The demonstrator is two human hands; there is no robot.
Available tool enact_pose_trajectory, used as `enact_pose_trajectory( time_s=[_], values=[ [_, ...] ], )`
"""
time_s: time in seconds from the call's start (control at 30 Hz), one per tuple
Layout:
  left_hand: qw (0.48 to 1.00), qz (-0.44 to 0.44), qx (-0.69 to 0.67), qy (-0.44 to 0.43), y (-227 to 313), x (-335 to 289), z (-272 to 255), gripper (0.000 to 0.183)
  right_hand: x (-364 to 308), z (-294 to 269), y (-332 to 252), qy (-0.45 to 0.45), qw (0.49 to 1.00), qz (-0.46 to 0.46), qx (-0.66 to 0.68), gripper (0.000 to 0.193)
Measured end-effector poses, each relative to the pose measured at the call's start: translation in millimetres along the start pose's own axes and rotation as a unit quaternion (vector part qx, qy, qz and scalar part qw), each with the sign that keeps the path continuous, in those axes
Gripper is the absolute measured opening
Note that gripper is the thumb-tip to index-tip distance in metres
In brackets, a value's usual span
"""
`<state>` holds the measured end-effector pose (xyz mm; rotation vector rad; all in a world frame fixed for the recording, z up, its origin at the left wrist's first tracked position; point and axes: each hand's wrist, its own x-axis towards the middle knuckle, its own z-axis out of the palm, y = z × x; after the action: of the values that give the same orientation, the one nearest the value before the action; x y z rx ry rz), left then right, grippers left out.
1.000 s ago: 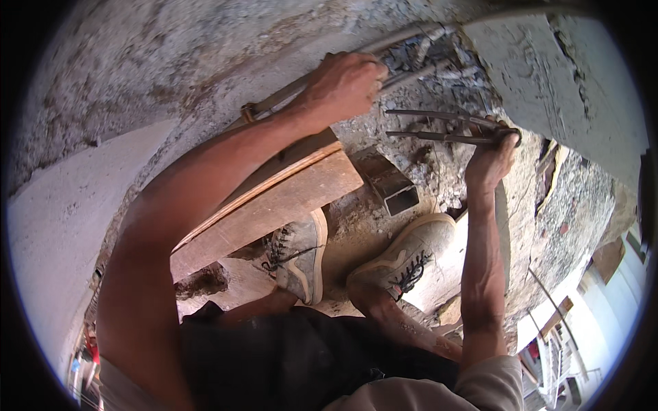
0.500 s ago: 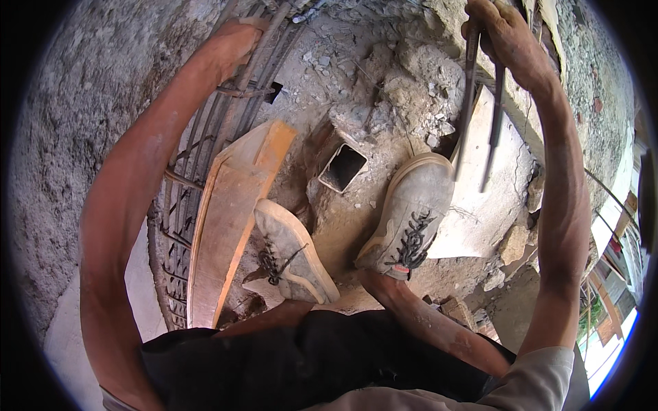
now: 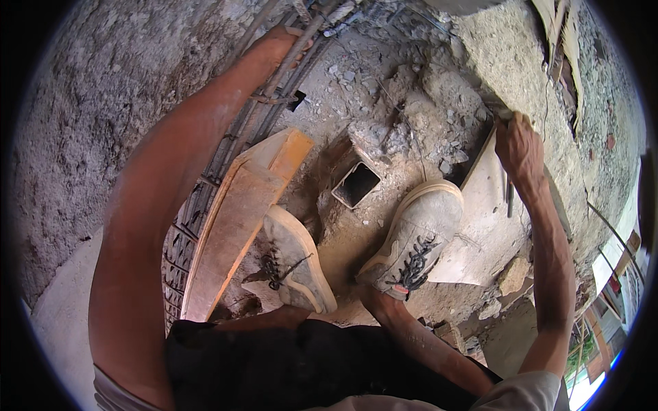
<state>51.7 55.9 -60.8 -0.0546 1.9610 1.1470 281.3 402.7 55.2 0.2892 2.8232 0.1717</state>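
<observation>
My left hand (image 3: 279, 51) reaches up at the far left, its fingers wrapped round a bundle of steel rebar (image 3: 291, 61) tied with bent stirrups. My right hand (image 3: 519, 147) is closed in front of the rough wall at the right. Two thin dark metal rods (image 3: 509, 197), possibly legs of one tool, stick out below that fist; their upper part is hidden. Under the rods is a pale flat panel (image 3: 473, 257). Between my arms lie an orange-edged wooden board (image 3: 236, 219) and a square hollow tube (image 3: 358, 185) standing open-ended in the rubble.
My grey shoes (image 3: 421, 240) stand either side of the tube. Broken concrete (image 3: 445, 103) is heaped beyond them. A rough concrete wall (image 3: 123, 89) rises at the left, and loose stones (image 3: 514, 275) lie by my right forearm. A thin rod (image 3: 613, 229) projects at the far right.
My right hand has come down and nearer, with less of the dark rods showing. The whole view has shifted somewhat; my left hand stays at the rebar.
</observation>
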Motion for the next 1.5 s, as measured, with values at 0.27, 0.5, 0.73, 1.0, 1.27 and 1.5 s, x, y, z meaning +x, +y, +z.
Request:
enact_pose_trajectory(
  time_s=[0.27, 0.5, 0.73, 1.0, 1.27, 1.5],
  values=[
    [0.991, 0.063, 0.09, 0.078, -14, 19, 0, 0.012, -36, 19, 35, -0.048, 0.991, 0.073, 0.103, 0.033],
    [0.981, 0.062, 0.139, 0.12, -4, 6, 4, 0.017, -7, -23, -51, -0.023, 0.988, 0.024, 0.15, 0.026],
    [0.98, 0.082, 0.141, 0.111, 11, -5, 10, 0.022, 92, 28, -181, 0.021, 0.961, -0.058, 0.271, 0.034],
    [0.986, 0.059, 0.124, 0.091, 9, -20, 4, 0.028, 93, 31, -264, -0.09, 0.897, -0.104, 0.42, 0.021],
    [0.995, 0.025, 0.032, 0.089, 4, 9, 16, 0.032, 103, 54, -273, 0.009, 0.79, -0.117, 0.602, 0.017],
    [0.984, 0.064, 0.137, 0.099, 5, -3, 4, 0.033, 93, 35, -271, 0.009, 0.798, -0.101, 0.594, 0.022]
  ],
)
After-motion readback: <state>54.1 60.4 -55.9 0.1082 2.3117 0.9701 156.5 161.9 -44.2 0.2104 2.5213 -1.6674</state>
